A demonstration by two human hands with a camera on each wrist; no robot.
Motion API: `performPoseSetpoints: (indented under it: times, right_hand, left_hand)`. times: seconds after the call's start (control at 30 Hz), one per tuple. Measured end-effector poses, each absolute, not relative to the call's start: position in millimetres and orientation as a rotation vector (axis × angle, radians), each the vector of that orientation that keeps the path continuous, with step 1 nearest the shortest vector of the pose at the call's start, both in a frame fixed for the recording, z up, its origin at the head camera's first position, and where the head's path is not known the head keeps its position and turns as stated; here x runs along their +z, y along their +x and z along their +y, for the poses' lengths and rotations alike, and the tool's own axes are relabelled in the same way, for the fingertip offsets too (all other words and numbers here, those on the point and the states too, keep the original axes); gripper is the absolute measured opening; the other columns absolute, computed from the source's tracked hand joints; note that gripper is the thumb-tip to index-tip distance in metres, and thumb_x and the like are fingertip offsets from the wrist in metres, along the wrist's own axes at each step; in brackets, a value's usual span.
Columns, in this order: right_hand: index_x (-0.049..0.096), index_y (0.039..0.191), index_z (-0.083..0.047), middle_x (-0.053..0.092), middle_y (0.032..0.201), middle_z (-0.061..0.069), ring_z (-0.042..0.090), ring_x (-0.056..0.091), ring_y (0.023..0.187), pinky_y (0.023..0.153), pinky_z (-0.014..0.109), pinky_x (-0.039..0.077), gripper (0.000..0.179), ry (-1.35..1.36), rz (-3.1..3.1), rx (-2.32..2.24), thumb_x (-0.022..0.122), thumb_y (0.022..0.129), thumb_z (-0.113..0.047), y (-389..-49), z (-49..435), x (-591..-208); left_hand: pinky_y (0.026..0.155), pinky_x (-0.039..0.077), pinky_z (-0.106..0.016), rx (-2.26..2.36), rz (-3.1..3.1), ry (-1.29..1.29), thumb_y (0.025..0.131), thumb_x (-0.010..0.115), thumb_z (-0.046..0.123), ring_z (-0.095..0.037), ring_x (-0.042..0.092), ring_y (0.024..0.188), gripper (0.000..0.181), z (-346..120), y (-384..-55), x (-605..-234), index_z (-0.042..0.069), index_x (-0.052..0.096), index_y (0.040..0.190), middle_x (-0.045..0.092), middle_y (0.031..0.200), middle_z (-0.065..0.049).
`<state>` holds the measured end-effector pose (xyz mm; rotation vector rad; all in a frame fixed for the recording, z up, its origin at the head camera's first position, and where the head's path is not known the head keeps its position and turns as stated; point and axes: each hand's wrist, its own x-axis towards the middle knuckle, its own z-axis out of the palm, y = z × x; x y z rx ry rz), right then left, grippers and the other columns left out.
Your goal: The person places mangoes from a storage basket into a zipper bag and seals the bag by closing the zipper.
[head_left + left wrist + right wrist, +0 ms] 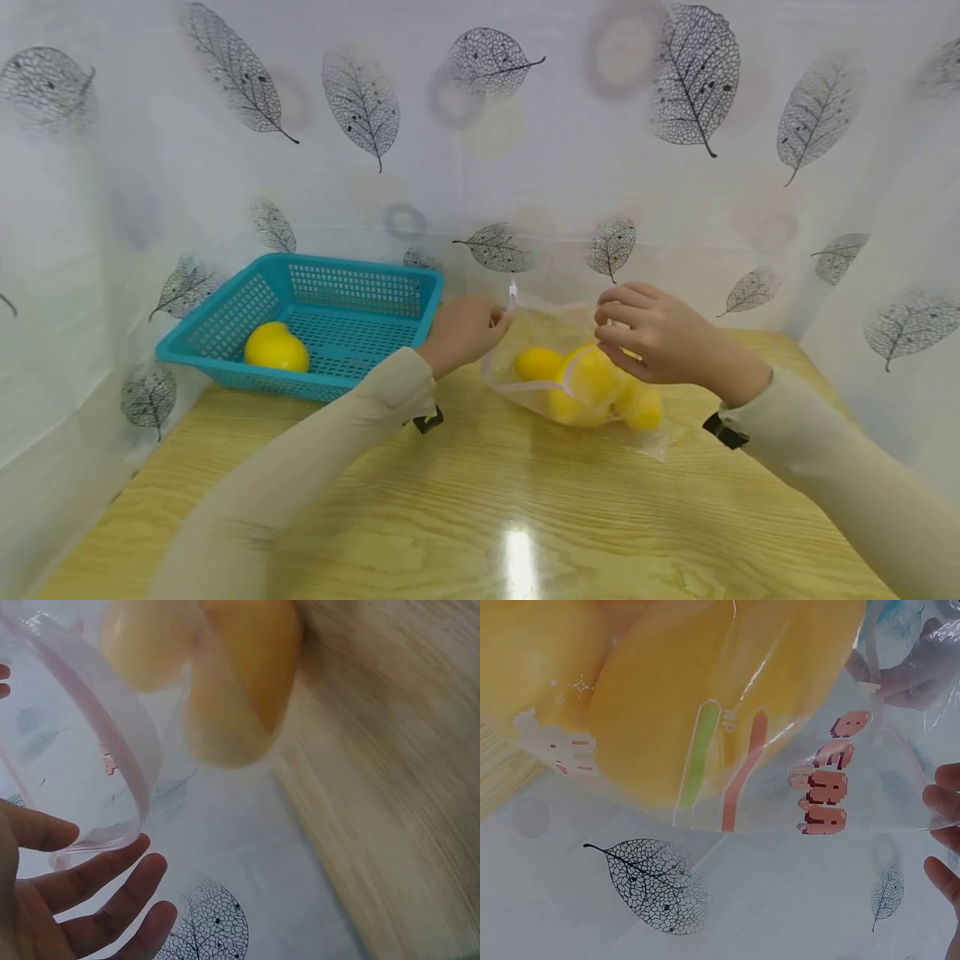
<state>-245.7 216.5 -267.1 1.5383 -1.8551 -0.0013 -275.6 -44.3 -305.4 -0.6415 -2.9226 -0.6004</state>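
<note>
Clear bag (573, 392), left grip (462, 331) narrowly pinching its rim, right grip (654, 335) pinching the opposite edge

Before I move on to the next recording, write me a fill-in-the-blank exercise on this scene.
In the head view, the blue basket stands to the ____ of the clear bag.
The basket holds exactly ____ yellow fruit.
The left hand and right hand pinch the ____.
Of these hands, the ____ is farther from the basket.

left; one; bag; right

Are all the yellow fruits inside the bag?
No, one yellow fruit sits in the blue basket.
</note>
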Motion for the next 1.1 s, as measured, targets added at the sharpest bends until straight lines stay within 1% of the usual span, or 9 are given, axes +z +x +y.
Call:
performPoseSetpoints:
  times: [0.1, 0.17, 0.23, 0.3, 0.37, 0.5, 0.6, 0.8, 1.1]
  right_hand:
    - [0.062, 0.077, -0.007, 0.062, 0.08, 0.008, 0.027, 0.057, 0.083, 0.077, 0.042, 0.047, 0.038, 1.538, -1.859, -0.001, 0.037, 0.099, -0.025, -247, 216, -269]
    - [0.062, 0.077, -0.007, 0.062, 0.08, 0.007, 0.027, 0.057, 0.084, 0.078, 0.042, 0.047, 0.038, 1.534, -1.868, -0.004, 0.037, 0.099, -0.025, -247, 217, -270]
    - [0.062, 0.077, -0.007, 0.062, 0.08, 0.008, 0.027, 0.056, 0.083, 0.077, 0.042, 0.047, 0.038, 1.534, -1.859, 0.007, 0.037, 0.099, -0.025, -248, 216, -271]
    - [0.062, 0.077, -0.007, 0.062, 0.08, 0.007, 0.027, 0.056, 0.083, 0.076, 0.042, 0.047, 0.038, 1.534, -1.856, 0.008, 0.037, 0.099, -0.025, -248, 216, -271]
    - [0.062, 0.077, -0.007, 0.062, 0.08, 0.007, 0.027, 0.056, 0.083, 0.076, 0.042, 0.047, 0.037, 1.534, -1.854, 0.011, 0.037, 0.099, -0.024, -248, 215, -272]
    - [0.062, 0.077, -0.007, 0.062, 0.08, 0.008, 0.027, 0.056, 0.083, 0.075, 0.042, 0.047, 0.037, 1.538, -1.842, 0.018, 0.038, 0.099, -0.024, -248, 213, -272]
    - [0.062, 0.077, -0.007, 0.062, 0.079, 0.007, 0.026, 0.056, 0.082, 0.075, 0.042, 0.046, 0.037, 1.539, -1.83, 0.023, 0.038, 0.099, -0.024, -248, 211, -272]
    - [0.062, 0.077, -0.008, 0.062, 0.079, 0.007, 0.026, 0.057, 0.082, 0.074, 0.041, 0.046, 0.036, 1.531, -1.815, 0.019, 0.038, 0.099, -0.024, -248, 207, -272]
    - [0.062, 0.077, -0.008, 0.061, 0.079, 0.007, 0.027, 0.057, 0.083, 0.075, 0.041, 0.047, 0.037, 1.53, -1.812, 0.009, 0.037, 0.099, -0.024, -250, 203, -273]
  left_hand:
    - [0.05, 0.04, -0.022, -0.558, -2.916, -0.669, 0.097, 0.044, 0.038, -0.012, 0.052, 0.055, 0.039, -48, -273, -308, 0.015, 0.07, 0.082, 0.063, 0.064, 0.003]
    - [0.055, 0.045, -0.023, -0.543, -2.91, -0.676, 0.096, 0.046, 0.037, -0.012, 0.056, 0.061, 0.034, -50, -271, -309, 0.014, 0.071, 0.094, 0.067, 0.072, 0.002]
    - [0.059, 0.047, -0.025, -0.52, -2.887, -0.683, 0.095, 0.049, 0.036, -0.012, 0.059, 0.067, 0.031, -52, -269, -312, 0.013, 0.069, 0.1, 0.069, 0.079, 0.0]
    - [0.067, 0.05, -0.028, -0.474, -2.852, -0.696, 0.094, 0.051, 0.036, -0.014, 0.062, 0.076, 0.031, -54, -268, -314, 0.012, 0.067, 0.107, 0.07, 0.089, -0.002]
    - [0.075, 0.051, -0.033, -0.405, -2.825, -0.704, 0.094, 0.051, 0.036, -0.019, 0.063, 0.085, 0.033, -56, -266, -315, 0.012, 0.063, 0.113, 0.07, 0.098, -0.004]
    - [0.087, 0.048, -0.041, -0.264, -2.786, -0.707, 0.094, 0.05, 0.039, -0.026, 0.06, 0.1, 0.039, -61, -260, -312, 0.014, 0.057, 0.123, 0.066, 0.115, -0.006]
    - [0.09, 0.047, -0.043, -0.204, -2.773, -0.697, 0.093, 0.051, 0.04, -0.027, 0.057, 0.106, 0.041, -64, -255, -308, 0.015, 0.055, 0.125, 0.063, 0.12, -0.006]
    - [0.093, 0.045, -0.044, -0.181, -2.758, -0.708, 0.092, 0.054, 0.04, -0.027, 0.056, 0.11, 0.041, -70, -250, -302, 0.016, 0.055, 0.125, 0.063, 0.119, -0.005]
    - [0.092, 0.044, -0.044, -0.108, -2.766, -0.744, 0.09, 0.057, 0.039, -0.027, 0.055, 0.109, 0.04, -82, -249, -298, 0.014, 0.057, 0.123, 0.062, 0.118, -0.006]
